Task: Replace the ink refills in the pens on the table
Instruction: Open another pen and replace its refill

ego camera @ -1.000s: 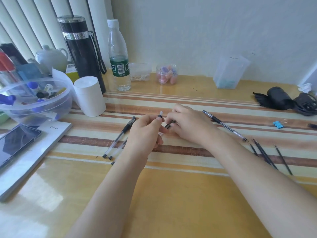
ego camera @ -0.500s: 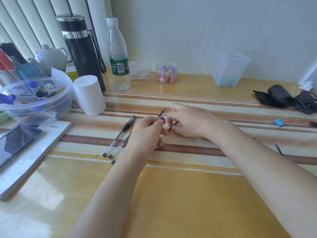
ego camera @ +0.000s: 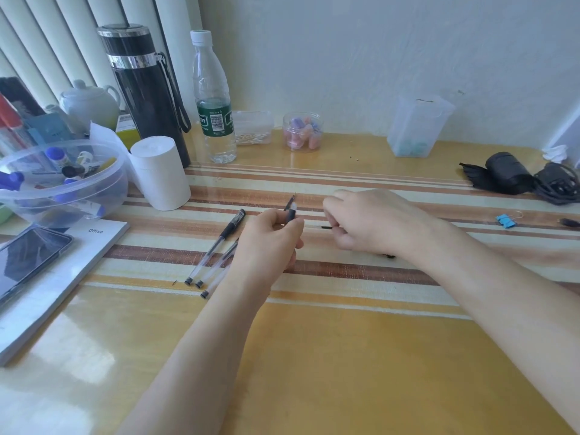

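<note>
My left hand (ego camera: 270, 243) is closed around a clear pen with a black grip (ego camera: 291, 215), its thin tip pointing up and away from me. Its barrel seems to run down past my wrist to a black end plug (ego camera: 204, 294). My right hand (ego camera: 373, 224) is just right of it, fingers pinched on a thin refill whose dark end (ego camera: 326, 227) sticks out toward the left hand. Two more pens (ego camera: 219, 243) lie side by side on the striped mat, left of my left hand. A dark bit (ego camera: 389, 255) shows under my right wrist.
At the back left stand a black flask (ego camera: 147, 89), a water bottle (ego camera: 213, 105) and a white cylinder (ego camera: 160, 172). A plastic bowl of markers (ego camera: 62, 183) and a phone (ego camera: 28, 255) on a notebook are at the left. A blue clip (ego camera: 505, 220) and a black pouch (ego camera: 502, 172) are at the right.
My hands were together at the pen's tip. Now my right hand has drawn away to the right with the thin refill, and the left still holds the pen.
</note>
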